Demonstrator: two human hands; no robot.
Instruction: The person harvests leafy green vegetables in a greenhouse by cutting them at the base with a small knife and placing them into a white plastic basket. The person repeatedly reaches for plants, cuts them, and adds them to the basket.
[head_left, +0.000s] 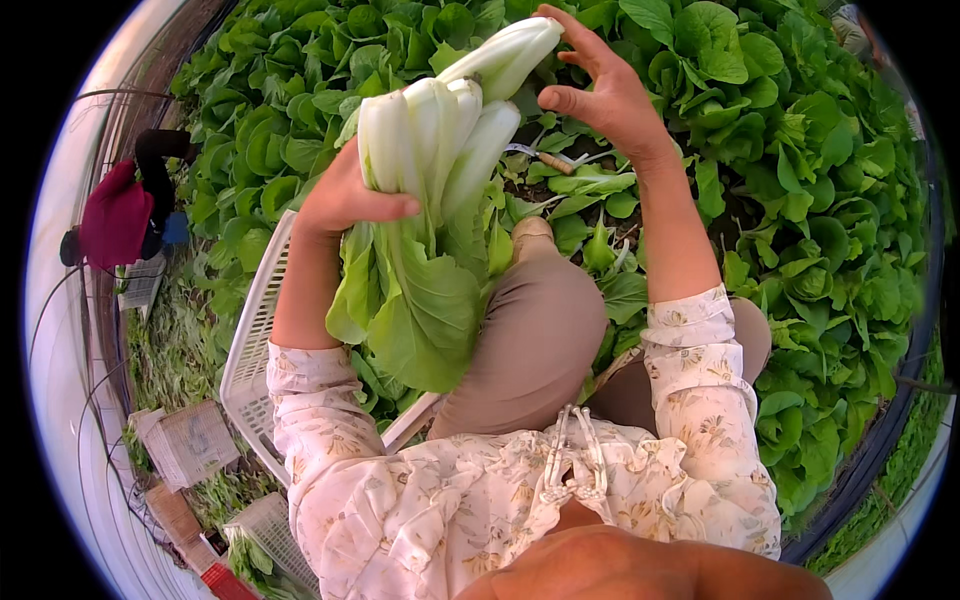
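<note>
Several heads of leafy greens with pale, thick stalks (420, 150) are bunched in my left hand (352, 191), stalk ends up and leaves hanging down. One more pale head (506, 56) lies at the top of the bunch, slanting to the right. Close by its cut end is my right hand (600, 97), fingers and thumb apart, with nothing between them. A small sickle with a wooden handle (556, 162) lies on the ground among loose leaves, below my right hand. The white plastic crate (259, 352) stands at my left, partly hidden by my left arm and the leaves.
Growing greens (817, 187) spread ahead and to the right. My bent knee (547, 330) is between my arms. More crates (191, 442) stand at the lower left. A person in a dark red top (118, 217) is at the far left; another person (851, 34) is partly visible at the upper right.
</note>
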